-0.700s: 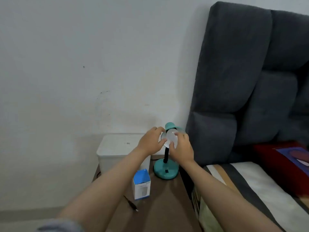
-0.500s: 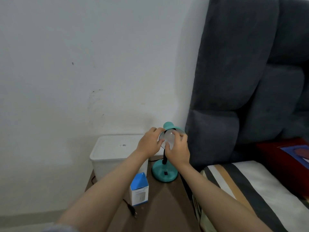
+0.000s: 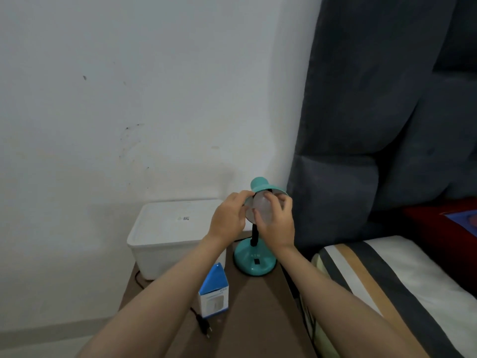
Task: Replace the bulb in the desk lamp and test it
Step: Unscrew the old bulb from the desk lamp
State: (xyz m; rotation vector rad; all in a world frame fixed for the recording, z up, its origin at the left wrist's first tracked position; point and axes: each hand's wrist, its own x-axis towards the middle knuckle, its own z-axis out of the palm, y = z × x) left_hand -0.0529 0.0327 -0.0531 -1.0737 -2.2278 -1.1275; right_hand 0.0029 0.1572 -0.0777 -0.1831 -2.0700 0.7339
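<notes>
The frosted white round bulb (image 3: 262,211) sits in the mouth of the teal metal shade (image 3: 268,188) of the small teal desk lamp (image 3: 254,262), which stands on the brown desk (image 3: 247,306) near its back edge. Our right hand (image 3: 277,228) is closed around the bulb with the fingers wrapped on the glass, and our left hand (image 3: 228,218) is pinched on the rim of the shade to keep it from turning.

We judge the main danger is a crossed thread: if we turn the bulb while it is tilted, it may jam in the socket (we cannot see the socket itself). Too much squeeze could crack the glass. If the left hand loosens, the thin black neck (image 3: 254,236) may bend or the light lamp may tip.

Just beside the lamp stand a blue and white cardboard bulb box (image 3: 214,295) and a white plastic lidded container (image 3: 170,236); an elbow could knock the box over. The black plug (image 3: 205,328) lies loose on the desk, so the test cannot work until it is plugged in.
</notes>
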